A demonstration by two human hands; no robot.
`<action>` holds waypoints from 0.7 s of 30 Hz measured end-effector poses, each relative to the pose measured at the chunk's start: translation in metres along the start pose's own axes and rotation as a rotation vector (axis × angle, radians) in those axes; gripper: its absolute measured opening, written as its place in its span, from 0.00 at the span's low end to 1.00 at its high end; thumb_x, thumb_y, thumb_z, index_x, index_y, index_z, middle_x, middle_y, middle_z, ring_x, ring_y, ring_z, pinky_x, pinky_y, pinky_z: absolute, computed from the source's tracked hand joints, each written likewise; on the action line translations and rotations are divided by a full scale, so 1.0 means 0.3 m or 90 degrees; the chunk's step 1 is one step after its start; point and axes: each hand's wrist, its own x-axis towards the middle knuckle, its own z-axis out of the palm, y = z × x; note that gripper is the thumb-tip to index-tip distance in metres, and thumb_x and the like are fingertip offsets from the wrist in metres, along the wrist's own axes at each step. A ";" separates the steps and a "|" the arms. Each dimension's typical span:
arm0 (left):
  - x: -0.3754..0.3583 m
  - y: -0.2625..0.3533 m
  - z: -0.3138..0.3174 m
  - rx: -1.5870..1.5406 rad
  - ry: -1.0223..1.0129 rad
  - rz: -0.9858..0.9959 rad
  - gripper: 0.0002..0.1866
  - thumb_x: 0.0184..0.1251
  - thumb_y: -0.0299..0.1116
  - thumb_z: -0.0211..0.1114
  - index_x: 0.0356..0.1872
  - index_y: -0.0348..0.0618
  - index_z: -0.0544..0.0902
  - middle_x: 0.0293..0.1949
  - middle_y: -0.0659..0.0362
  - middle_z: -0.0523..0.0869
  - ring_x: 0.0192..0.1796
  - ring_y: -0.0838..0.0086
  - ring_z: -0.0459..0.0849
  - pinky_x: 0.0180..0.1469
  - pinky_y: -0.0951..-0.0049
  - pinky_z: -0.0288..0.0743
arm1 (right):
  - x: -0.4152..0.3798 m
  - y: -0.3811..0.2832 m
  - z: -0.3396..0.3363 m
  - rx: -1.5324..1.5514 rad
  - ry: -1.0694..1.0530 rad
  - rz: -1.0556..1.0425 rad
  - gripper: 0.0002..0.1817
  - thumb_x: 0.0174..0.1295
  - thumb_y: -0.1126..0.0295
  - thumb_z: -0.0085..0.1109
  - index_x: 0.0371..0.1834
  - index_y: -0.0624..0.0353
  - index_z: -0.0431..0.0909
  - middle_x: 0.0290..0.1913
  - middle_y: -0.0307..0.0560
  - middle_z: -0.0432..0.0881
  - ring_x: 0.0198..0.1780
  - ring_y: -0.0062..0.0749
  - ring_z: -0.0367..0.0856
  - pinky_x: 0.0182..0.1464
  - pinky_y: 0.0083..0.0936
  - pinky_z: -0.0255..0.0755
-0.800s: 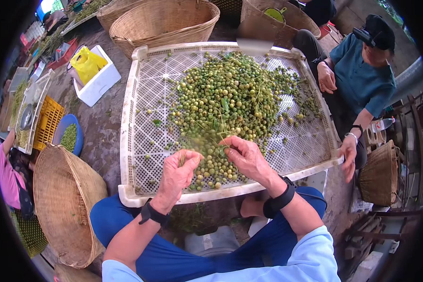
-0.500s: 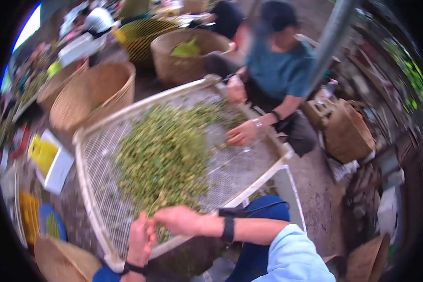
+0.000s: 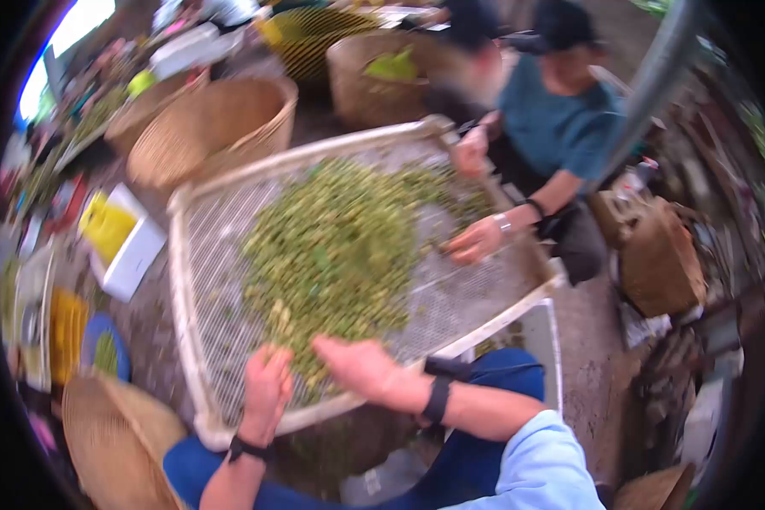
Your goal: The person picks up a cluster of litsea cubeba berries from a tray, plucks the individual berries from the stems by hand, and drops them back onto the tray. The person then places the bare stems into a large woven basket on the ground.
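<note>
A white mesh tray carries a broad heap of small green and yellowish pieces. Over the tray's near left part, my left hand has its fingers curled together beside the heap's near edge; what they hold, if anything, is too small to name. My right hand points left over the near edge of the heap, its fingers pressed together, with their contents blurred. A small gap separates the two hands. Dark bands circle both wrists.
A co-worker in a teal shirt reaches over the tray's far right side. Woven baskets stand beyond the tray, another at the near left. A white box with a yellow container lies left. A grey pole slants at the right.
My hands, close together before, are now apart. The whole view has shifted, so the tray and baskets appear further right. The co-worker's hands remain at the tray's far right.
</note>
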 end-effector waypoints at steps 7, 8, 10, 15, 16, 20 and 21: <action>-0.037 0.013 -0.037 -0.034 0.012 0.002 0.10 0.68 0.33 0.47 0.44 0.39 0.69 0.14 0.69 0.62 0.11 0.87 0.59 0.10 0.86 0.54 | 0.058 0.041 -0.048 0.427 0.125 0.118 0.15 0.56 0.78 0.50 0.47 0.61 0.65 0.22 0.40 0.71 0.22 0.20 0.69 0.25 0.19 0.64; -0.022 0.011 -0.035 -0.030 -0.030 0.004 0.10 0.68 0.34 0.47 0.43 0.39 0.69 0.14 0.68 0.63 0.12 0.86 0.61 0.11 0.86 0.57 | 0.062 0.032 -0.056 0.510 0.091 0.146 0.16 0.57 0.79 0.48 0.50 0.61 0.64 0.23 0.36 0.69 0.24 0.14 0.65 0.26 0.15 0.62; -0.004 -0.004 -0.041 -0.008 -0.012 0.018 0.10 0.68 0.35 0.47 0.42 0.39 0.70 0.14 0.67 0.66 0.12 0.85 0.64 0.12 0.84 0.61 | 0.075 0.016 -0.057 0.534 0.094 0.144 0.16 0.57 0.79 0.48 0.50 0.61 0.64 0.23 0.35 0.69 0.23 0.14 0.64 0.26 0.14 0.61; -0.016 0.001 -0.019 0.014 0.041 -0.019 0.09 0.63 0.31 0.48 0.37 0.39 0.73 0.19 0.63 0.74 0.15 0.82 0.71 0.16 0.81 0.69 | 0.076 -0.042 -0.066 0.613 0.089 0.119 0.21 0.57 0.80 0.49 0.55 0.61 0.61 0.22 0.34 0.67 0.23 0.13 0.63 0.26 0.14 0.60; -0.031 0.011 -0.009 -0.012 0.038 -0.021 0.10 0.62 0.30 0.47 0.37 0.36 0.74 0.17 0.65 0.70 0.16 0.84 0.68 0.15 0.83 0.63 | 0.073 -0.046 -0.059 0.590 0.075 0.098 0.24 0.56 0.81 0.49 0.58 0.60 0.58 0.22 0.35 0.67 0.23 0.15 0.64 0.26 0.15 0.61; -0.039 -0.015 -0.001 -0.080 0.026 0.017 0.08 0.63 0.30 0.50 0.36 0.38 0.75 0.15 0.69 0.68 0.13 0.89 0.61 0.13 0.85 0.52 | 0.060 -0.086 -0.029 0.473 0.047 0.023 0.31 0.55 0.81 0.51 0.63 0.54 0.53 0.22 0.40 0.70 0.22 0.23 0.69 0.26 0.20 0.65; -0.045 -0.014 0.007 -0.078 0.017 0.018 0.08 0.63 0.30 0.50 0.36 0.38 0.75 0.15 0.69 0.68 0.13 0.89 0.61 0.13 0.85 0.52 | 0.056 -0.101 -0.026 0.457 0.030 0.041 0.33 0.54 0.81 0.51 0.64 0.53 0.52 0.22 0.40 0.70 0.22 0.25 0.71 0.27 0.22 0.67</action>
